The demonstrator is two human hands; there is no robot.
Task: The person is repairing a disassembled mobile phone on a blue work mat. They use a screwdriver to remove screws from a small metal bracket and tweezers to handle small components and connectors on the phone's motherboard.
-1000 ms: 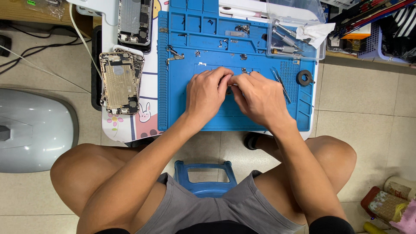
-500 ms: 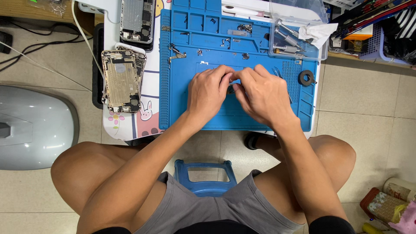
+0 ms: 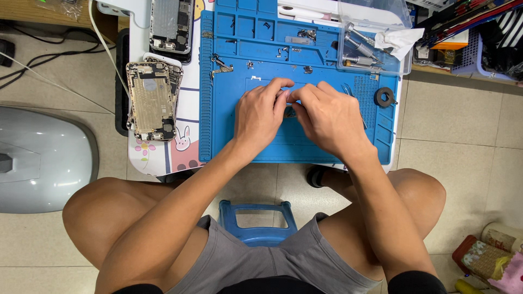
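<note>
From the head camera, the left hand and right hand meet fingertip to fingertip, curled over a small dark part on the blue silicone repair mat; whether they grip it is unclear. A gutted gold phone housing lies well left.

A bright blue work mat is lying at the centre. Left of the mat, a gold-toned phone shell is resting on a white sheet with a pink rabbit print. Right of the mat, a black tape ring is showing. Below the mat, a blue stool and grey shorts are showing.
</note>
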